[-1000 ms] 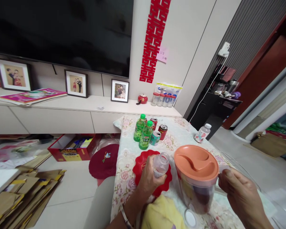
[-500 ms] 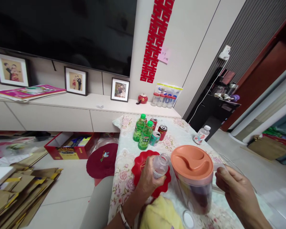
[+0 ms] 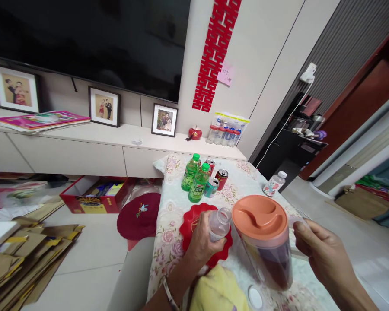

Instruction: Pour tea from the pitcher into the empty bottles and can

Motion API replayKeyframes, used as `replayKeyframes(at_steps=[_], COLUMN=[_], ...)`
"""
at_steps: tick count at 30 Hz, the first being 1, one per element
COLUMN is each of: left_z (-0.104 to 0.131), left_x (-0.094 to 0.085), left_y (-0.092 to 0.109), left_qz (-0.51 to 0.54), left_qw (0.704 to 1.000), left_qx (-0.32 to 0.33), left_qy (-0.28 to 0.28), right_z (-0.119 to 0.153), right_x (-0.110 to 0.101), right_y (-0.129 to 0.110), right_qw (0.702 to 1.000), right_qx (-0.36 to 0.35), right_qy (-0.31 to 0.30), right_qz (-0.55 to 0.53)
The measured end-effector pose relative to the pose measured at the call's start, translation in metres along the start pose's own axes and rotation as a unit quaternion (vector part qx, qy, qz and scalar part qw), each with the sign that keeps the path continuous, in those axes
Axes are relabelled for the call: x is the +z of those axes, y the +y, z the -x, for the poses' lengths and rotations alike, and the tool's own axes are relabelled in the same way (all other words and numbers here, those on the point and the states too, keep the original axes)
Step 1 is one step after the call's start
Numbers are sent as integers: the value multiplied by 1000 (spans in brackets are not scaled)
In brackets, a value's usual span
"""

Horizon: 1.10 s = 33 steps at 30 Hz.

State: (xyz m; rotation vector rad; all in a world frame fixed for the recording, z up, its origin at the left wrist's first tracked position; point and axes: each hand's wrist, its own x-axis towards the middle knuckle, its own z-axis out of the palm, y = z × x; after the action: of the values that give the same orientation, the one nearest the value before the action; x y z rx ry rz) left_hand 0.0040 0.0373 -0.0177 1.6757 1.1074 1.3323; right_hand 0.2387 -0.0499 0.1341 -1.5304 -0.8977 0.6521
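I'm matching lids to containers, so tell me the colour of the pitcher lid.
The pitcher lid is coral orange; it shows best in the head view.

Left hand (image 3: 202, 238) curled gripping; right hand (image 3: 324, 250) likewise.

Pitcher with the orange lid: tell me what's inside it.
Through the clear wall of the pitcher, what looks like dark liquid shows in its lower part. The orange lid covers the top and hides the view in from above.

We note the left hand (image 3: 203, 242) gripping an uncapped clear bottle (image 3: 218, 226) above a red plate (image 3: 188, 229). The right hand (image 3: 326, 252) holds a pitcher (image 3: 270, 263) by its handle (image 3: 298, 222), orange lid (image 3: 261, 218) on, tilted toward the bottle. We record drink cans (image 3: 221, 179) farther back.
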Motion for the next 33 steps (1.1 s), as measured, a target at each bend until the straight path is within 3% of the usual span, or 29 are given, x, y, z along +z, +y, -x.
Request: replayKeyframes(at_steps=[33], left_z=[0], left_x=[0], left_y=[-3], left_qz=[-2], left_qw=[1000], left_qx=[-8], left_qy=[-20], right_z=[-6], right_x=[4], right_y=[-24], right_qw=[996], right_qx=[-43], right_qy=[-38], right_qz=[75])
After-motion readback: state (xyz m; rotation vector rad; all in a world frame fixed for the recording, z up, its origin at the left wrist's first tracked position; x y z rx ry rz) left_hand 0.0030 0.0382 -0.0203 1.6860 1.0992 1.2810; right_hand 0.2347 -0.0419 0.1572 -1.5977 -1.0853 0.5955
